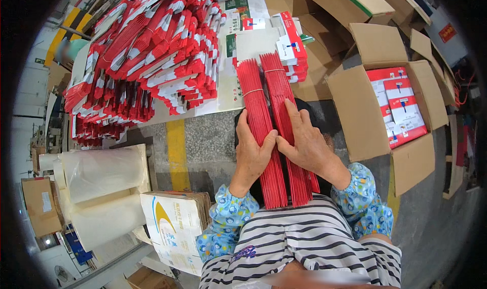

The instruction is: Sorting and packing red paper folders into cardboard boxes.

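Observation:
Two long bundles of thin, red folded paper pieces lie side by side in front of my body, their edges facing up. My left hand (pixel 251 149) is closed on the outer side of the left bundle (pixel 265 137), thumb across its top. My right hand (pixel 308 143) grips the right bundle (pixel 276 83), fingers over its top edges and thumb pointing toward the other thumb. A thin band crosses the left bundle near its far end, and another shows on the right one. A narrow dark gap runs between the bundles. Both undersides are hidden.
A tall heap of red-and-white folded packs (pixel 167 50) covers the table at the far left. A smaller red-and-white stack (pixel 297 50) sits beyond my hands. On the right, an open carton (pixel 360 116) holds similar packs. Wrapped rolls (pixel 104 175) and a white carton (pixel 172 228) stand left.

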{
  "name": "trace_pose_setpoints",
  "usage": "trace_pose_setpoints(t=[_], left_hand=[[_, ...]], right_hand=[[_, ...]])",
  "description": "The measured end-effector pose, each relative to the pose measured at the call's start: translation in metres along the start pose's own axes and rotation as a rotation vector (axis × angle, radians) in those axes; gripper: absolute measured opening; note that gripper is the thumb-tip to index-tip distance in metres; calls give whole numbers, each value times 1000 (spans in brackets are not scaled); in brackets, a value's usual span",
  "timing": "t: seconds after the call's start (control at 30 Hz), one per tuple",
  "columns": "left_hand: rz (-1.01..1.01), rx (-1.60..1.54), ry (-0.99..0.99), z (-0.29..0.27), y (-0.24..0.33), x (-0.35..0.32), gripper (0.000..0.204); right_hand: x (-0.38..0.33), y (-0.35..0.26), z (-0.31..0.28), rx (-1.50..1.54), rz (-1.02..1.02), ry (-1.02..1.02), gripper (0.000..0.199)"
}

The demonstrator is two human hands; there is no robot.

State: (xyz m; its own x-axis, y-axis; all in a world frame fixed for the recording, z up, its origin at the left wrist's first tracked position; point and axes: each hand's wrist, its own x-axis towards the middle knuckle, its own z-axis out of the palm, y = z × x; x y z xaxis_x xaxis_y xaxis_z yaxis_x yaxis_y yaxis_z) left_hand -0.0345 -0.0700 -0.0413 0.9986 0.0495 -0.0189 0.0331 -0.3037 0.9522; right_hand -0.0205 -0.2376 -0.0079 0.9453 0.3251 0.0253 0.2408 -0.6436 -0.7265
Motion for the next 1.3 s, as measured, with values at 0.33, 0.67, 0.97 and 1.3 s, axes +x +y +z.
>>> trace_pose_setpoints(t=[0.33,0.67,0.97,1.3], left_hand=[[169,237,104,-2,-6,112,77],[313,67,-242,-11,-2,218,53],[147,62,-606,-7,-4,235,31],[84,-19,-517,-11,4,228,27]], right_hand=[[5,22,10,345,-122,95,93],[-14,23,8,412,-58,8,95],[-36,21,28,363,-168,21,99],[-37,33,38,485,-212,24,96]])
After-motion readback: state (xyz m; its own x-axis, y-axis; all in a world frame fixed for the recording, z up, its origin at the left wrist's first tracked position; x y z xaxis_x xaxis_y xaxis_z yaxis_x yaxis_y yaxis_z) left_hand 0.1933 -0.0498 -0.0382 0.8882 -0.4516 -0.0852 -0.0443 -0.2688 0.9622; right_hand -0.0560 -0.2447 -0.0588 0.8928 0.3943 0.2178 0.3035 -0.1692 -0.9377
